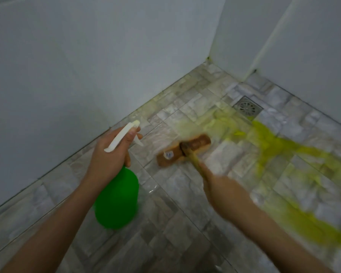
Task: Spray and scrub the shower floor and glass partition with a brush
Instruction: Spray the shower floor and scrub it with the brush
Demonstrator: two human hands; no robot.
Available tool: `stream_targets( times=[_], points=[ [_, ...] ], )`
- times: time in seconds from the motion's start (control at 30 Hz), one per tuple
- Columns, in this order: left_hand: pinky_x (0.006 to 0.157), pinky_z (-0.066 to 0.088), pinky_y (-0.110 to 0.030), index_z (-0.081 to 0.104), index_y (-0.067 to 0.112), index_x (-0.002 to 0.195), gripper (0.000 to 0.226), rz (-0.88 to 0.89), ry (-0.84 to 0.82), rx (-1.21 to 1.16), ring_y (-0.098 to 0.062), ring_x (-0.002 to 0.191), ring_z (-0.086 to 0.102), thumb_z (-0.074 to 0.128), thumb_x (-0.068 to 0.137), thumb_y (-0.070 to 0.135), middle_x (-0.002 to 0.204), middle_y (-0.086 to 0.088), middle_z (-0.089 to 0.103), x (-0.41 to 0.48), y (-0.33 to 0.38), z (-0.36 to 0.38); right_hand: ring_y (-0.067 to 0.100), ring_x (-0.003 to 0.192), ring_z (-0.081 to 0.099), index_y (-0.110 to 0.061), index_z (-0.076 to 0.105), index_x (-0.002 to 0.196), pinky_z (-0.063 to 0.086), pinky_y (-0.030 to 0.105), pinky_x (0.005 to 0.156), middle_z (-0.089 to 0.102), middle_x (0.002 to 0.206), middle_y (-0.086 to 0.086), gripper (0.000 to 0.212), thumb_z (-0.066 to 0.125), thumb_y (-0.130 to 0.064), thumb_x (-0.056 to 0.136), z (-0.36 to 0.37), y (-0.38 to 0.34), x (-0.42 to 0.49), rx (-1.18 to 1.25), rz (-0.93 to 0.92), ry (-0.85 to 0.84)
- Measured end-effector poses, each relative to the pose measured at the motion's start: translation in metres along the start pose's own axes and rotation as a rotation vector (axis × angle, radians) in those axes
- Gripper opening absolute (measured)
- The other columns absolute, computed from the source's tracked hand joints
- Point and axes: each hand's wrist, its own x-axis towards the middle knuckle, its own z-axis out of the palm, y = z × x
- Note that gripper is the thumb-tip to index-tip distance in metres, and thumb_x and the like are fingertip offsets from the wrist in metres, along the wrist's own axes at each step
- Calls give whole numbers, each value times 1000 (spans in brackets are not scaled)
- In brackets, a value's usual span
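— What do the fingers hold?
— I see my left hand (108, 154) clamped on the green spray bottle (116, 198); my blurred right hand (222, 186) grips the brush (183, 150), flat on the tiled floor (165, 223).
— Nearby?
— Yellow-green liquid (274, 142) right, drain (248, 108) far right.

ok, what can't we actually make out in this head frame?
- Right hand: motion-blurred, grip on the brush handle unclear.
- Brush bristles: under the head, against the floor.
- Bottle fill level: opaque green body.
- Trigger finger: hidden by the left hand and sprayer; squeeze unknown.
- Glass partition: not identifiable.
- Yellow-green streaks: smeared by blur, run off the right edge.
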Motion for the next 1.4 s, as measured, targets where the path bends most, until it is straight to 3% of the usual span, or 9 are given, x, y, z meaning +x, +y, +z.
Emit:
stream_targets(
  times=[0.13, 0.33, 0.47, 0.73, 0.9, 1.03, 1.13, 1.23, 1.4],
  points=[
    [51, 45, -26, 72, 41, 106, 25, 23, -56, -8, -17, 43, 52, 53, 94, 50, 93, -13, 76, 8, 10, 17, 11, 46, 38, -48, -30, 139, 26, 26, 41, 42, 62, -3, 86, 37, -12, 97, 11, -10, -41, 92, 107, 58],
    [54, 47, -29, 72, 56, 89, 20, 64, -125, 22, -17, 41, 53, 53, 92, 54, 88, -23, 73, 15, 13, 34, 14, 47, 38, -42, -20, 146, 28, 29, 42, 44, 61, 2, 87, 36, -4, 91, -18, 13, 36, 166, 253, 143],
    [45, 46, -23, 71, 44, 105, 19, 79, -153, -26, -14, 42, 52, 54, 96, 42, 98, 3, 77, 20, 19, 44, 12, 45, 40, -44, -30, 140, 28, 25, 40, 47, 60, -1, 95, 39, -2, 91, -3, 10, -33, 190, 298, 106],
    [45, 46, -20, 73, 30, 109, 23, 73, -185, -17, -11, 40, 50, 53, 98, 36, 96, 6, 77, 24, 28, 64, 21, 54, 55, -45, -15, 147, 49, 37, 49, 48, 71, 5, 94, 33, 6, 84, -46, 58, 49, 291, 359, 190],
    [43, 45, -19, 73, 28, 113, 25, 73, -213, -24, -9, 39, 50, 53, 98, 35, 98, 12, 77, 30, 29, 77, 17, 49, 49, -45, -20, 145, 37, 31, 41, 50, 66, 4, 91, 34, 2, 88, -27, 46, 8, 259, 343, 158],
    [43, 45, -22, 74, 29, 111, 27, 86, -244, -28, -10, 40, 51, 53, 97, 40, 95, 9, 77, 32, 26, 86, 31, 70, 64, -49, -8, 146, 57, 45, 63, 60, 94, 15, 88, 29, 2, 85, -71, 81, 78, 325, 328, 251],
    [48, 47, -25, 76, 33, 96, 28, 64, -245, -7, -9, 41, 53, 53, 91, 50, 71, -9, 72, 31, 26, 93, 27, 64, 62, -48, -9, 147, 55, 40, 55, 59, 88, 13, 89, 32, 3, 86, -61, 76, 58, 321, 359, 219],
    [55, 49, -35, 76, 29, 90, 36, 72, -266, 60, -10, 53, 62, 52, 89, 56, 70, -6, 70, 27, 30, 101, 19, 49, 49, -49, -17, 144, 39, 31, 41, 51, 70, 6, 90, 35, 0, 89, -35, 59, 23, 275, 348, 179],
    [57, 47, -34, 70, 13, 85, 41, 243, -443, 219, -16, 51, 57, 52, 93, 49, 60, -8, 60, 10, 51, 116, 20, 48, 54, -45, 16, 148, 40, 24, 38, 54, 80, 9, 59, 30, -16, 99, -85, 109, 54, 254, 261, 209]
  ],
)
